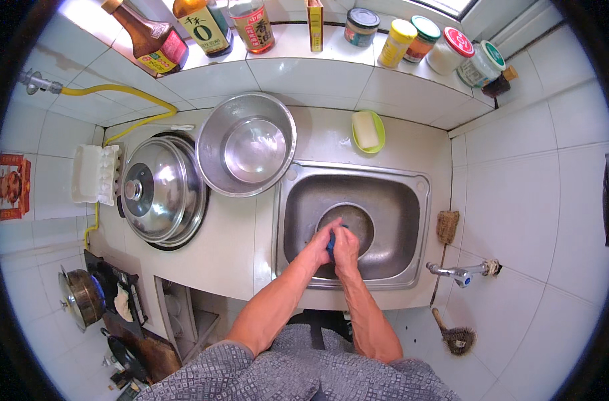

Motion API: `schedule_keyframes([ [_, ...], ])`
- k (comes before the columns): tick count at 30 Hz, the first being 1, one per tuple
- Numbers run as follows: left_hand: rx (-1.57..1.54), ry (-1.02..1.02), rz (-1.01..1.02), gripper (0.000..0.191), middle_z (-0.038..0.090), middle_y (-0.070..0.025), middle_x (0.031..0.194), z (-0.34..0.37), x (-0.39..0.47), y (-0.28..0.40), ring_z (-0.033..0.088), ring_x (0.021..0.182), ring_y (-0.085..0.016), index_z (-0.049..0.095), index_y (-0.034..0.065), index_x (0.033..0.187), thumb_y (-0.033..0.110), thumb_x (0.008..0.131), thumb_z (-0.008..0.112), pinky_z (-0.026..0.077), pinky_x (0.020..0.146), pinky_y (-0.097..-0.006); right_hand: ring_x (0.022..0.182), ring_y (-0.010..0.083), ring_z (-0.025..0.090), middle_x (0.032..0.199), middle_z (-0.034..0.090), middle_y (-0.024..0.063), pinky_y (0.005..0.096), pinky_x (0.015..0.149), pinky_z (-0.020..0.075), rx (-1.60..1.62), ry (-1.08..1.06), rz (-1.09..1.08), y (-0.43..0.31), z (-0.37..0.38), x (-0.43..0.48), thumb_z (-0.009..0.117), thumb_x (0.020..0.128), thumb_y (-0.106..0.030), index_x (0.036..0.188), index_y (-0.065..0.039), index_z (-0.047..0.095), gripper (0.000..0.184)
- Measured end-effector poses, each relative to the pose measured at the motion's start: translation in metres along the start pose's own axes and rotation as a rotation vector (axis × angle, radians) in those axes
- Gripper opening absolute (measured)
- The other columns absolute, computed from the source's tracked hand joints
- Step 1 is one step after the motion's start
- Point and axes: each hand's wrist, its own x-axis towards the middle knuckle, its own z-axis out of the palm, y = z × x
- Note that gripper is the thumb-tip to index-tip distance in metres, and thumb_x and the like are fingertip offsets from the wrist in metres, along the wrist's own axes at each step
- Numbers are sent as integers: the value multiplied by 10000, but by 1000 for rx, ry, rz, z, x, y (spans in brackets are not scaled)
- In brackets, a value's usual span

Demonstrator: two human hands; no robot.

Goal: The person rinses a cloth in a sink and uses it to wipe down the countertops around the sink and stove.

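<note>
Both of my hands are pressed together around a blue cloth (331, 244) over the stainless steel sink (299, 200). My left hand (322, 241) grips it from the left side. From the right, my right hand (346, 244) closes on the same cloth, so only a small strip of it shows between them. Beneath the hands lies a round metal basin or bowl (357, 213) at the sink's bottom; its lower part is hidden by my hands and wrists.
Left of the sink stand a steel basin (254, 150) and a lidded steel pot (164, 190). Soap (365, 129) lies in a green dish behind it. A tap (454, 273) juts from the right wall. A pot (81, 295) sits over a blue flame. Bottles and jars (362, 27) line the ledge.
</note>
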Motion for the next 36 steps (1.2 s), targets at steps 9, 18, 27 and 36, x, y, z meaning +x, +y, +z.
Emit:
schedule_keyframes([
  [9,-43,-197,20,269,674,-112,1110,28,-32,-11,664,1023,-228,628,51,1130,267,1032,500,546,939,-406,1105,379,587,1178,643,197,473,977,423,-507,378,-898,-38,-13,-15,629,908,-190,999,-28,613,186],
  [18,68,14,198,328,671,-44,1072,57,-56,-22,652,984,-177,638,107,1144,401,1030,548,534,918,-357,1088,352,631,1172,672,199,435,992,460,-400,182,-748,-24,-28,-13,495,977,-148,1230,20,630,332],
  [27,180,0,165,312,633,-71,1002,47,-59,-12,641,925,-199,608,113,1104,384,1048,464,547,796,-383,1153,295,636,1204,689,177,374,1012,471,-145,81,-667,-19,-8,-24,506,1005,-157,1224,18,646,313],
  [36,154,100,216,351,637,-63,1043,66,-73,-11,642,966,-197,602,97,1096,435,1029,534,540,849,-356,1253,363,560,1327,617,201,431,1094,408,-298,176,-804,-23,-10,-16,464,928,-81,1207,12,648,347],
])
